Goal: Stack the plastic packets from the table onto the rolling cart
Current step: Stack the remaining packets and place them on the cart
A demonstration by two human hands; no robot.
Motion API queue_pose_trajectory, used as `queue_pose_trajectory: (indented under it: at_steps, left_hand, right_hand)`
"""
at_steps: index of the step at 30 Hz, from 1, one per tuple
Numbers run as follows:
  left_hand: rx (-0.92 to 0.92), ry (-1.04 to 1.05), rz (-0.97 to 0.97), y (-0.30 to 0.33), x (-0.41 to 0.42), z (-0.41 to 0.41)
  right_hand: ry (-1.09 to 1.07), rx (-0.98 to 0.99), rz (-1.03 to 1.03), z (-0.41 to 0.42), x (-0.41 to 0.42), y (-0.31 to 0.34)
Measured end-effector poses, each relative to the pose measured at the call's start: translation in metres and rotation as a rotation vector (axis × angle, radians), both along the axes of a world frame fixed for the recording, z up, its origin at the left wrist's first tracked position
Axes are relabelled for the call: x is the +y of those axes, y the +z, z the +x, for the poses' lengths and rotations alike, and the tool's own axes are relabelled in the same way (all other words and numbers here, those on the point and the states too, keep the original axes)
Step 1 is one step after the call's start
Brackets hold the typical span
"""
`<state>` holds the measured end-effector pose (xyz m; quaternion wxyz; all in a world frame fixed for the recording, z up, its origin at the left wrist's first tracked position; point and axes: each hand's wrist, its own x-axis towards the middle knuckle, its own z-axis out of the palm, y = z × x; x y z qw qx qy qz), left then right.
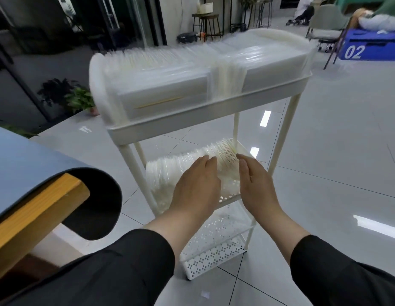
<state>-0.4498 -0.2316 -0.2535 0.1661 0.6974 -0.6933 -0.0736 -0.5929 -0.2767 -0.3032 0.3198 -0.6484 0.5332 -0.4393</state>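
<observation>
You see clear plastic packets (187, 69) packed on edge in dense rows across the top tray of the white three-tier rolling cart (198, 122), with another leaning row of packets (192, 164) standing on its perforated middle shelf.

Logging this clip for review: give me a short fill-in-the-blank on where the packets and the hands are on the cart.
1. Both hands, left hand and right hand, reach into the cart's ____ shelf.
2. The top tray is ____ with plastic packets.
3. The perforated bottom shelf holds ____ packets.
4. The blue box reads ____.

Missing words: middle; full; no; 02
</observation>
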Motion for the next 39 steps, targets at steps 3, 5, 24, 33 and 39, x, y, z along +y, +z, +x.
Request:
queue_pose_trajectory:
  at_steps: [3,5,24,33,39]
  left_hand:
    - [-0.005,-0.038,0.039,0.029,0.048,0.003]
    - [-0.055,-0.073,-0.014,0.047,0.088,0.011]
    - [-0.194,1.087,-0.353,0.185,0.630,0.395]
    - [-0.022,1.649,-0.203,0.174,0.804,0.538]
    - [0.023,1.922,-0.053,0.135,0.863,0.583]
  right_hand:
    - [0.087,0.023,0.010,-0.004,0.045,0.016]
    - [0.170,0.057,-0.022,-0.002,0.076,0.029]
    - [1.309,0.324,-0.672,0.446,0.459,0.264]
    - [1.578,0.598,-0.728,0.629,0.577,0.237]
    - [1.636,0.692,-0.841,0.728,0.607,0.227]
